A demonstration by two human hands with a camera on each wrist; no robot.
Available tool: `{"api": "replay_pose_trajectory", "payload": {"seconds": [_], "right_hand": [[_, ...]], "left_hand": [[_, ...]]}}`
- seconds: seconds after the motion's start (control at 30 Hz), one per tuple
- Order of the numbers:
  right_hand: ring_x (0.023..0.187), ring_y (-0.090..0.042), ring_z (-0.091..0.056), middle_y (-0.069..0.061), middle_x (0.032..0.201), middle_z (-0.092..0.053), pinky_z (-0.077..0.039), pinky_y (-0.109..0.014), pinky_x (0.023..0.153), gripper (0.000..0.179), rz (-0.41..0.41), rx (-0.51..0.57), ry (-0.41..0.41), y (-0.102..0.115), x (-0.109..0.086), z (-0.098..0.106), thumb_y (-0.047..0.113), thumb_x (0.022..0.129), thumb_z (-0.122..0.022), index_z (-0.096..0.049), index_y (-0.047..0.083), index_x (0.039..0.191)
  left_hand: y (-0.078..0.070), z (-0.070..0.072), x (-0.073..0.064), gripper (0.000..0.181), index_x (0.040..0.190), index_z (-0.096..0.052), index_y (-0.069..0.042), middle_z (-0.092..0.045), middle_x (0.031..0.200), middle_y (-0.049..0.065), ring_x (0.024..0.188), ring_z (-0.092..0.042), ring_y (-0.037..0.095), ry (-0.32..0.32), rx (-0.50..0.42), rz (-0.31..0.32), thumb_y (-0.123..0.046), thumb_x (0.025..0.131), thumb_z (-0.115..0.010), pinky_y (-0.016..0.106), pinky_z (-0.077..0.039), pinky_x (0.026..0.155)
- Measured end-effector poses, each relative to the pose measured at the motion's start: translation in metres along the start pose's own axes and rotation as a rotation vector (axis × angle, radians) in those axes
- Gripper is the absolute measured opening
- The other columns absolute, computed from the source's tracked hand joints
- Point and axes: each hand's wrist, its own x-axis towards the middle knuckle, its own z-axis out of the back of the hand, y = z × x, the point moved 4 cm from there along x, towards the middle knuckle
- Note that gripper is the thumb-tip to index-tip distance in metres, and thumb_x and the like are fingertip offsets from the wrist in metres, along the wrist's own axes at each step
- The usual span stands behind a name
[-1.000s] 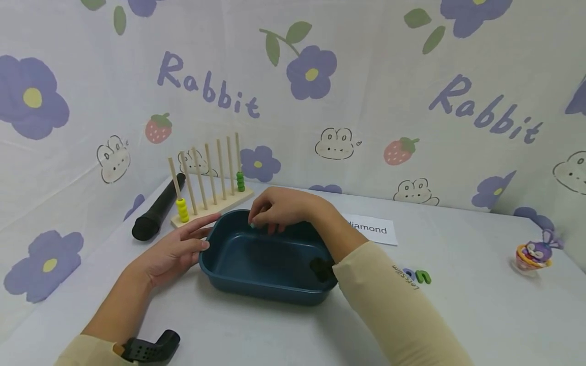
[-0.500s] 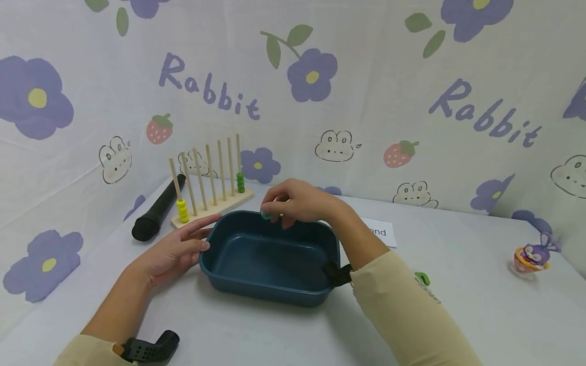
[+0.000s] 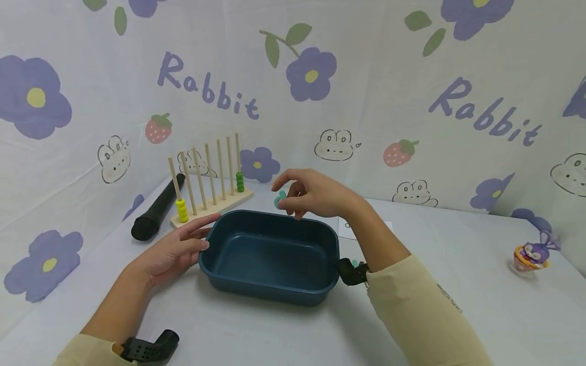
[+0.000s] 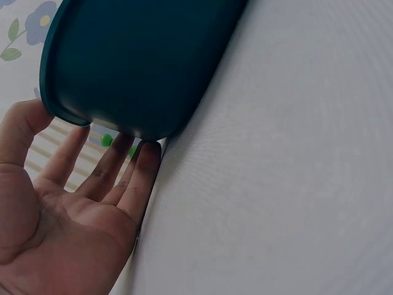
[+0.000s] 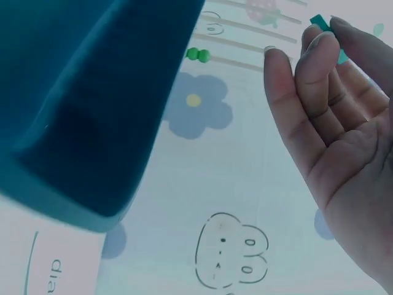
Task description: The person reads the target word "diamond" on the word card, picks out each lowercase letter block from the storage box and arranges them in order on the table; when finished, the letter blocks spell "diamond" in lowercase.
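Observation:
In the head view my right hand [image 3: 316, 193] hovers above the far rim of a dark blue basin [image 3: 274, 259]. It pinches a small teal plastic letter [image 3: 279, 199] between thumb and fingers. The right wrist view shows only part of this teal letter [image 5: 320, 23] at the fingertips; the fingers hide the rest. My left hand [image 3: 176, 251] rests against the basin's left end, thumb at the rim. From the left wrist, the extended fingers [image 4: 144, 175] touch the basin's outer wall and do not wrap round it.
A wooden bead rack [image 3: 215, 206] and black microphone [image 3: 157, 211] lie behind the left hand. A white word card [image 3: 346, 230] is partly hidden by my right arm. Teal bits [image 3: 355, 263] show beside the basin. A purple rabbit toy [image 3: 533, 254] stands far right.
My right hand has risen out of the basin and moved right past its far rim, carrying the teal letter, which shows more now. The left hand and basin have stayed put.

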Motion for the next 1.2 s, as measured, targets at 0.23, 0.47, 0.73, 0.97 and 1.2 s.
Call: {"api": "replay_pose_trajectory", "payload": {"seconds": [0.23,0.47,0.73,0.97,1.2], "right_hand": [[0.081,-0.028,-0.072,-0.019,0.097,-0.071,-0.062,-0.039,0.082,0.026,-0.006,0.066,-0.020,-0.006,-0.012,0.003,0.017,0.099,-0.067,-0.064,0.013,0.125],[0.084,-0.035,-0.074,-0.015,0.100,-0.070,-0.063,-0.038,0.080,0.031,0.001,0.098,-0.045,-0.015,-0.022,0.009,0.020,0.100,-0.066,-0.066,0.020,0.132],[0.087,-0.040,-0.072,-0.019,0.101,-0.069,-0.062,-0.039,0.085,0.033,-0.016,0.125,-0.060,-0.026,-0.036,0.011,0.021,0.100,-0.066,-0.065,0.021,0.133],[0.089,-0.038,-0.072,-0.013,0.096,-0.069,-0.061,-0.038,0.087,0.038,-0.030,0.118,-0.057,-0.035,-0.046,0.009,0.014,0.095,-0.071,-0.065,0.016,0.132],[0.097,-0.033,-0.075,-0.013,0.105,-0.078,-0.061,-0.038,0.091,0.041,-0.012,0.117,-0.070,-0.039,-0.058,0.010,0.018,0.098,-0.069,-0.061,0.007,0.137]], "left_hand": [[0.000,-0.001,0.001,0.072,0.164,-0.031,-0.024,-0.017,0.172,0.014,0.153,-0.032,0.038,-0.003,0.006,0.000,-0.013,0.099,-0.062,0.027,-0.051,0.105],[0.001,0.000,0.001,0.073,0.164,-0.030,-0.024,-0.017,0.172,0.015,0.153,-0.032,0.040,0.000,0.021,-0.008,-0.015,0.099,-0.063,0.027,-0.051,0.106],[0.002,0.001,0.001,0.072,0.164,-0.030,-0.024,-0.017,0.172,0.015,0.148,-0.040,0.032,0.005,0.025,-0.006,-0.015,0.100,-0.062,0.026,-0.051,0.105],[0.003,0.001,-0.001,0.072,0.165,-0.027,-0.021,-0.017,0.171,0.018,0.132,-0.054,0.013,0.035,0.010,-0.015,-0.013,0.101,-0.059,0.023,-0.051,0.103],[0.004,0.000,0.000,0.071,0.165,-0.028,-0.023,-0.014,0.172,0.016,0.136,-0.049,0.016,0.024,0.022,-0.011,-0.014,0.101,-0.059,0.021,-0.050,0.103]]}}
